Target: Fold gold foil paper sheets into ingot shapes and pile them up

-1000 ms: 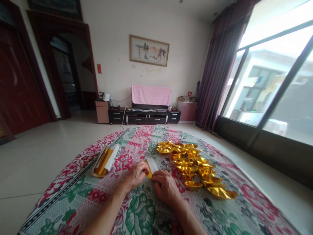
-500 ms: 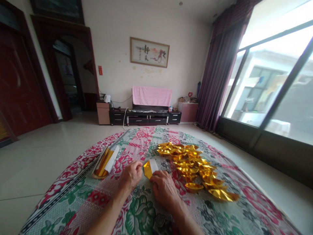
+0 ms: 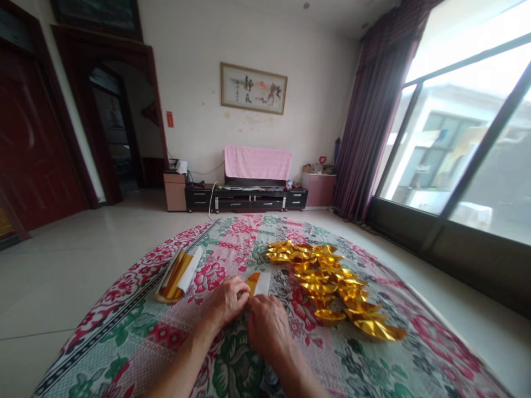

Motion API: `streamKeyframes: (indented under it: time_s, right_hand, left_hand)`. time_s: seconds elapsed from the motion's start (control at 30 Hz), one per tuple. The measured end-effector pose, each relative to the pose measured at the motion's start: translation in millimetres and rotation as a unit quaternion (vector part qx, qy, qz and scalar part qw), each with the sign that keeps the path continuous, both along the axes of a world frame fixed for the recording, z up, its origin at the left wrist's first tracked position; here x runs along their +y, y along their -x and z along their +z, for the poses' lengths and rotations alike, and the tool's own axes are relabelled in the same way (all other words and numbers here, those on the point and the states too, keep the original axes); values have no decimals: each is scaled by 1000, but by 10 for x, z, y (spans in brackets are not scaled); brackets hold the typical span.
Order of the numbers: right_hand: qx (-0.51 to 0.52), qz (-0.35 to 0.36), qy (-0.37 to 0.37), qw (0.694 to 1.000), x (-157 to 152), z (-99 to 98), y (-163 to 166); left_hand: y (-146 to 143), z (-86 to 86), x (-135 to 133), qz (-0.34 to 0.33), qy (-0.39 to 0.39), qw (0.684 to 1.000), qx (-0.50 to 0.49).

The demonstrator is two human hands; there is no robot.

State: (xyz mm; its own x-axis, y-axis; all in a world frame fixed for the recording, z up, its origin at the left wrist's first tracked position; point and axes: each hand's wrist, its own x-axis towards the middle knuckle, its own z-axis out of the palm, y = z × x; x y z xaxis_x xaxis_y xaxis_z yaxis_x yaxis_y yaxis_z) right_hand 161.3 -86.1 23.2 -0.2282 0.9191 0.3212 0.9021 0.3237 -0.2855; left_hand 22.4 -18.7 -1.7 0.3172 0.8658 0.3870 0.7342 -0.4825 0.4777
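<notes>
A partly folded sheet of gold foil paper [image 3: 262,283], gold on one side and white on the other, lies at the middle of the cloth-covered table. My left hand [image 3: 229,298] pinches its near left edge with curled fingers. Right beside it, my right hand [image 3: 267,320] grips the near edge, the knuckles hiding the fingertips. The hands almost touch, and the near part of the paper is hidden behind them. To the right sit several folded gold paper ingots [image 3: 327,282], boat-shaped and grouped in rows.
A curled stack of gold and white paper sheets [image 3: 178,276] rests on the left of the table. The round table wears a floral cloth [image 3: 157,331]. Beyond it stand a low black TV cabinet [image 3: 249,200] and a pink cloth-covered screen [image 3: 258,162]. Windows line the right side.
Both hands have come together at the near edge of the paper; the left moved right, the right moved slightly left. Less of the gold side shows now. The ingots have not moved.
</notes>
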Motion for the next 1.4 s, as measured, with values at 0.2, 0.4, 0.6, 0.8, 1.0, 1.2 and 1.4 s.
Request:
streamKeyframes:
  time_s: [0.2,0.4,0.6,0.8,1.0,1.2,1.4]
  right_hand:
    - [69,124,-17,990,138,-35,-348]
    - [103,170,9,980,186,-82,-486]
    - [105,161,2,981,230,-78,-470]
    - [106,149,-18,983,278,-116,-461]
    - [112,128,-22,985,321,-175,-468]
    - [128,141,-23,982,307,-146,-440]
    - [132,93,-32,986,339,-169,-384]
  left_hand:
    - [-9,8,-7,-17,-39,999,16]
    - [-30,-13,79,-33,-60,998,14]
    - [-11,-13,91,-41,-44,998,-2]
    - [49,-14,94,-70,-18,997,-31]
    - [30,10,53,-54,-8,998,-25]
    - [10,25,17,-51,-6,998,-19]
    - [42,1,22,-61,7,998,-16]
